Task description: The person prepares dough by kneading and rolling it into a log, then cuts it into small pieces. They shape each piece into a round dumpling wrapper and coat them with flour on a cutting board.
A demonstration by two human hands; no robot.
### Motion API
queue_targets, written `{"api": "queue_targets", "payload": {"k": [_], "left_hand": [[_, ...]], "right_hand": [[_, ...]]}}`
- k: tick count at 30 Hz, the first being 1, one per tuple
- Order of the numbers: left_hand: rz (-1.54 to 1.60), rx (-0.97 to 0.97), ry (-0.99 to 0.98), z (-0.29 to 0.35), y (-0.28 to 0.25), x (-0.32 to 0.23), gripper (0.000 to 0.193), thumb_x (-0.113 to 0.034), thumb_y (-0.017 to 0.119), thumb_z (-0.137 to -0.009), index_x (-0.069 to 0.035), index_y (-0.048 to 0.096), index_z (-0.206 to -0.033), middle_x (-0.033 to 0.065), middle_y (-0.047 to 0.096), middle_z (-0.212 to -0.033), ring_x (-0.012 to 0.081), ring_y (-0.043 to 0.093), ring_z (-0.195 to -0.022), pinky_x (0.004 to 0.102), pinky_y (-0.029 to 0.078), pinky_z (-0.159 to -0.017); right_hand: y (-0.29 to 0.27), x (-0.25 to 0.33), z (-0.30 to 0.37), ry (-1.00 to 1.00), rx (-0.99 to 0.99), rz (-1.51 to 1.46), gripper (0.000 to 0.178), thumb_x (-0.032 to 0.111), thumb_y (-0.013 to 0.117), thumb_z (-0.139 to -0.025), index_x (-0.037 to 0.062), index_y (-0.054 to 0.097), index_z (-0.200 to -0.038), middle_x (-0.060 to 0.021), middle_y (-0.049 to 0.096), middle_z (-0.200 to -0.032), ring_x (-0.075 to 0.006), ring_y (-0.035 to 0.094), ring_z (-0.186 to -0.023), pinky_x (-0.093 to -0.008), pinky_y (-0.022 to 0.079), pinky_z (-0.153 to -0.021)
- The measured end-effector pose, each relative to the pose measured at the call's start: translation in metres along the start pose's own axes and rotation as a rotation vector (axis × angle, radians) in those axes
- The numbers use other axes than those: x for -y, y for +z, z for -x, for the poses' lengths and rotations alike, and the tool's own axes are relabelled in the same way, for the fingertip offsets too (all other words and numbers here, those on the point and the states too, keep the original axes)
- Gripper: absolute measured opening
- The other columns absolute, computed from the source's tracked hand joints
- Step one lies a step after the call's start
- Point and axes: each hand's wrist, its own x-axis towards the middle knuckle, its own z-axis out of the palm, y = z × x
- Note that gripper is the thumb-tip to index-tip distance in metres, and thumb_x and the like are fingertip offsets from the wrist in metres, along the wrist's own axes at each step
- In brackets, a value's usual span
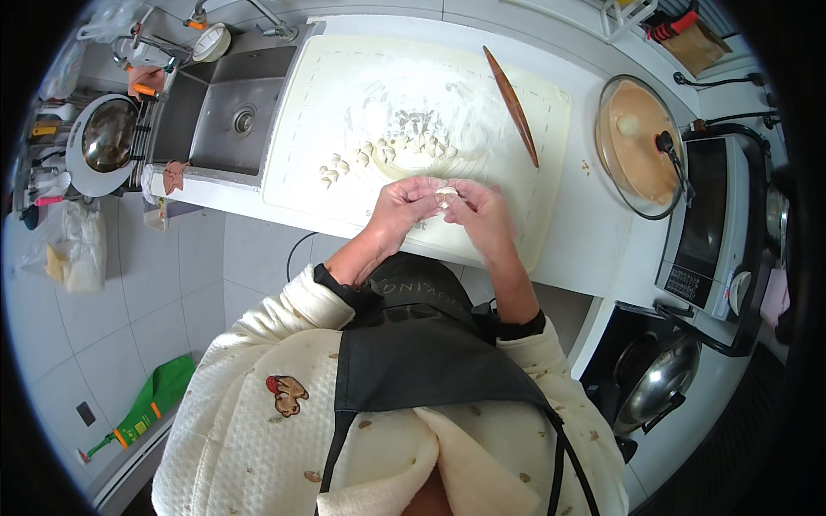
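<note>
Steel sink point(222, 148) at left, tap point(282, 31) behind it — dark-doored microwave point(707, 206) at right

Kitchen. White countertop point(585, 236) runs L to R across mid view; stainless-steel sink point(202, 129) set in its L end, round drain, chrome faucet point(280, 31) at back. Lt-grey wall tiles point(379, 8) behind, thin seams. Floor tiles point(254, 251) also lt grey, dk grout lines, w/ thin blk cable point(289, 261) near counter's front edge. R end: microwave-type oven point(701, 215), dk glass door, blk power cord point(718, 82) by wall. Lower L: pale, narrow ledge point(138, 469). Bright, cool-ish light; soft glare on sink steel.
</note>
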Motion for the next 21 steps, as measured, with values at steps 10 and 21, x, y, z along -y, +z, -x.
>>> {"api": "queue_targets", "payload": {"k": [10, 21], "left_hand": [[0.082, -0.017, -0.058, 0.01, 0.023, -0.014, 0.021, -0.007, 0.062, -0.098, 0.0, 0.065, -0.117, 0.0072, 0.071, -0.104, 0.0121, 0.068, -0.091, 0.0237, 0.056, -0.083], [-0.043, -0.043, 0.047, 0.006, 0.021, -0.009, 0.012, -0.003, 0.069, -0.091, -0.003, 0.065, -0.102, 0.003, 0.07, -0.089, 0.0082, 0.064, -0.078, 0.0214, 0.052, -0.072]], "right_hand": [[-0.017, 0.005, 0.0, 0.065, 0.03, -0.216, 0.017, 0.009, 0.061, -0.098, -0.002, 0.065, -0.11, -0.0036, 0.067, -0.09, -0.0078, 0.057, -0.068, -0.0232, 0.047, -0.06], [-0.008, 0.007, 0.013, -0.122, -0.016, 0.089, 0.026, 0.006, 0.066, -0.092, -0.007, 0.066, -0.115, -0.0059, 0.071, -0.086, -0.0075, 0.064, -0.075, -0.0223, 0.053, -0.069]]}}
